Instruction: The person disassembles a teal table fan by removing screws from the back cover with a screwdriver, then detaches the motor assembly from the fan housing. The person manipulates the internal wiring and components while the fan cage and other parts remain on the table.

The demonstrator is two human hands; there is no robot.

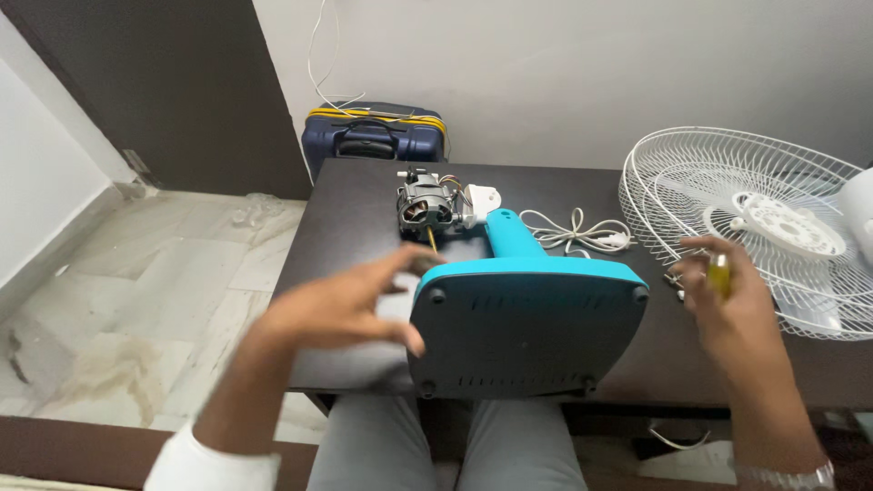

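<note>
Centre of the desk [364,205], near edge: the teal fan base [527,332] lies tipped so its flat underside faces the camera, rubber feet at the corners, its neck running away toward the far side. At the far end of that neck sits the bare fan motor [424,205], copper windings showing, with a white housing piece [480,198] just right of it. The left hand [341,305] is at the left edge of the base, blurred, fingers curled with the thumb low against the base's side; whether it truly grips is hard to tell. Over on the right, the right hand [732,305] hovers above the desk, fingers closed around a yellow-green screwdriver handle [719,273]. Just left of that hand lie some small metal parts [675,280], too small to tell apart. Far right, a white wire fan guard [755,223] rests on the desk. A white power cord [577,235] coils between neck and guard. Beyond the desk, a navy suitcase [375,136] stands against the wall.
</note>
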